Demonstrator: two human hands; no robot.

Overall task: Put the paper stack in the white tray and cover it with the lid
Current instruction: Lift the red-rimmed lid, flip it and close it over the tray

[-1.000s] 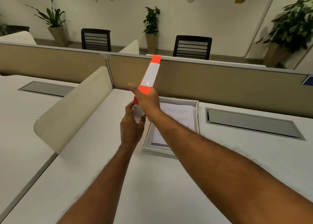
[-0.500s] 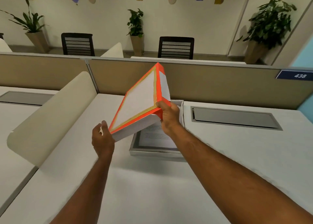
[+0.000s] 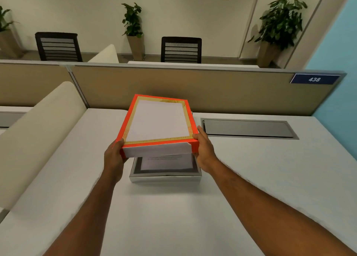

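The lid (image 3: 157, 121), white on top with an orange and gold border, hangs almost level just above the white tray (image 3: 165, 176). My left hand (image 3: 114, 156) grips its near left corner and my right hand (image 3: 205, 152) grips its near right corner. The paper stack (image 3: 166, 162) lies inside the tray; only its near strip with printed lines shows under the lid's front edge. The far part of the tray is hidden by the lid.
A beige partition (image 3: 212, 89) closes the desk's far side. A curved cream divider (image 3: 38, 134) stands on the left. A grey cable hatch (image 3: 249, 129) is set in the desk (image 3: 270, 178) right of the tray. Chairs and potted plants lie beyond.
The lid went from upright on edge to tilted, then to nearly flat over the tray. My left hand shifted to its left corner, and both hands came down with it.
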